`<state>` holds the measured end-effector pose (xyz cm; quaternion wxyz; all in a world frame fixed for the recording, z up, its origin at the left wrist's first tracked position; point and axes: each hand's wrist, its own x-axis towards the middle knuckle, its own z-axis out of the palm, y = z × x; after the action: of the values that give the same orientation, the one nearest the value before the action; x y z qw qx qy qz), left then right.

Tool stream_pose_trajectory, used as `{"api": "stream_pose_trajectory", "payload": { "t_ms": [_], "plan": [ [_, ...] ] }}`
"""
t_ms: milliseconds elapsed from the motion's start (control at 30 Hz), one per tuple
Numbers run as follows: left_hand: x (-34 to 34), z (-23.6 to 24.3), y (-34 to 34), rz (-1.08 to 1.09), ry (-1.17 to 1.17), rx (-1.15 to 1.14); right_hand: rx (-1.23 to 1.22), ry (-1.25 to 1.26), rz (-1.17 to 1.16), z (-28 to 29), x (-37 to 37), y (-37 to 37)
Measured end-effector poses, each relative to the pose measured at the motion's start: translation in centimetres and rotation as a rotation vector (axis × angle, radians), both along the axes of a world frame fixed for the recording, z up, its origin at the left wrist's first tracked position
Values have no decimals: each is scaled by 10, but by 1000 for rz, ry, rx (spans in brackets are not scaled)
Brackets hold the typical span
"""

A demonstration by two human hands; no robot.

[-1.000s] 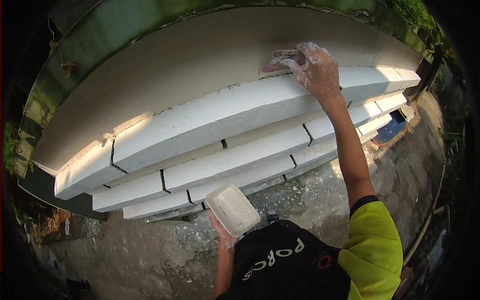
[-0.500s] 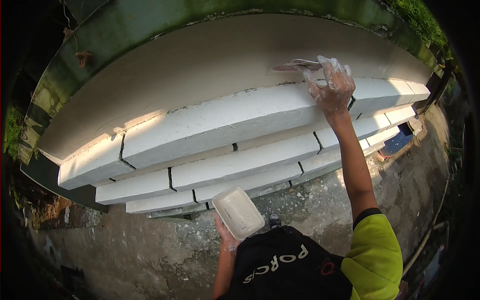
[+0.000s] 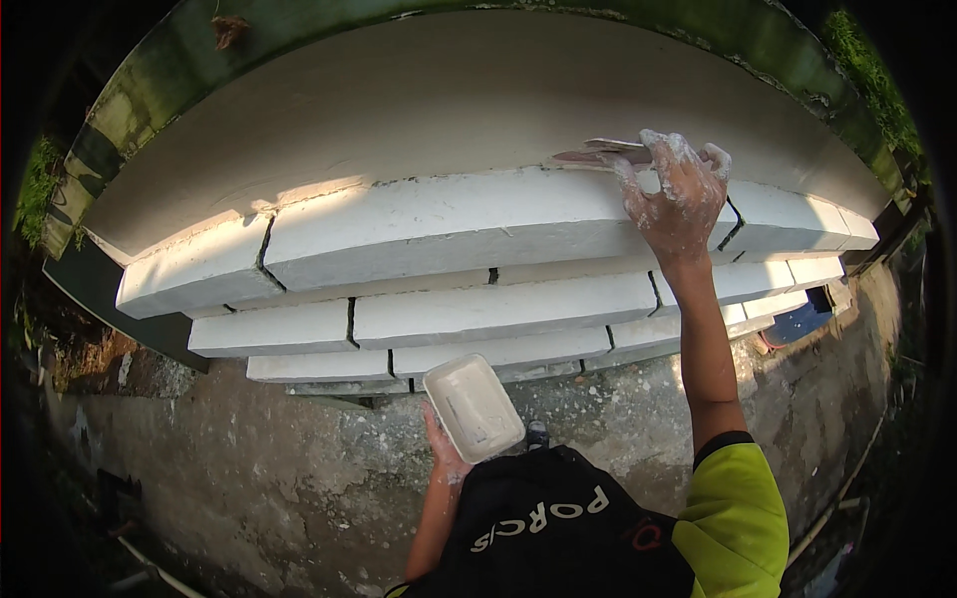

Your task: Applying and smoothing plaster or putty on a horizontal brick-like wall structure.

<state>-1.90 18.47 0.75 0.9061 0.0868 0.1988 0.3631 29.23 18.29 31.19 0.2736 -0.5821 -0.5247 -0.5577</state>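
My right hand (image 3: 678,194), smeared with white paste, grips a thin flat scraper (image 3: 603,151) low on the pale plastered wall (image 3: 419,100), just above the seam where it meets the top white stepped block (image 3: 439,224). Low in the view, my left hand (image 3: 444,439) holds a shallow cream rectangular tray (image 3: 474,407) with a pale residue inside. Dark gaps divide the white blocks, which run in several tiers below the wall.
A mossy green rim (image 3: 419,10) curves above the wall, with plants (image 3: 867,80) at the right. Stained concrete ground (image 3: 279,478) lies below. A blue container (image 3: 802,321) sits under the right end of the blocks; a pole (image 3: 837,498) lies at lower right.
My right hand has moved rightward and lower in the picture, still gripping the scraper, which lies flatter along the seam. The camera view has shifted slightly; the tray remains in my left hand.
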Motion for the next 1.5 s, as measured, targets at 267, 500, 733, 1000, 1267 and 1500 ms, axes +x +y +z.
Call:
{"api": "stream_pose_trajectory", "payload": {
  "t_ms": [267,500,733,1000,1267,1500],
  "plan": [
    [-1,8,2,8,50,-10,55,64,-7,10,-6,5],
    [-1,22,1,-52,84,25,-71,25,7,3,-14,26],
    [-8,3,-1,-24,16,-21,-68,82,8,14,-39,23],
    [-3,13,1,13,25,62,167,186,34,9,-26,-9],
    [-1,24,-6,72,-65,94,333,817,481,-101,-67,-108],
    [24,9,-4,-131,7,112,-1,1563,671,-168,-100,-153]
  ]
}}
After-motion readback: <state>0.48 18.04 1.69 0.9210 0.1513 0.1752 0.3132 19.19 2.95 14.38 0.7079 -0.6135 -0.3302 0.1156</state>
